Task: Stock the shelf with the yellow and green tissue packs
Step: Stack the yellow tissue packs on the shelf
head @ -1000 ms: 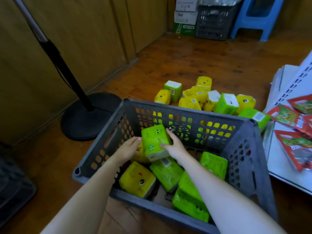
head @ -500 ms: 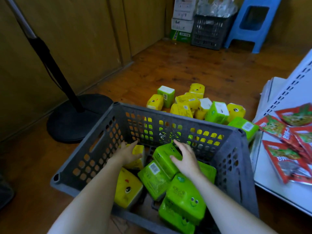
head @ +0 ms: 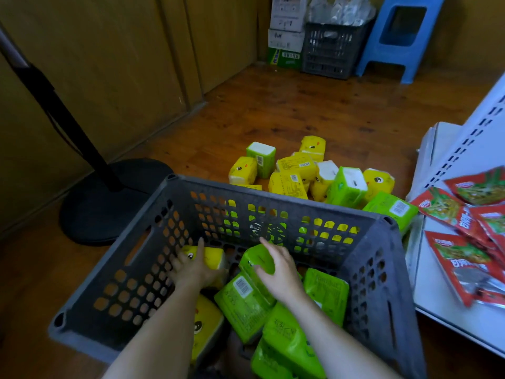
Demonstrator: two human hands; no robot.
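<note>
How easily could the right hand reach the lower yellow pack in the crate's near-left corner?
Probably not easily: the left forearm lies across the lower yellow pack, and the right hand is gripping a green pack.

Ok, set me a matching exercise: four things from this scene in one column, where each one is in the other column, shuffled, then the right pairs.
Things
1. left hand
2. right hand
3. blue stool
4. red snack packets

Places
a. on the white shelf
b. on a green pack in the grey crate
c. in the far corner, beside the dark basket
d. on a yellow pack in the grey crate

Pairs: 1-d, 2-b, 3-c, 4-a
</note>
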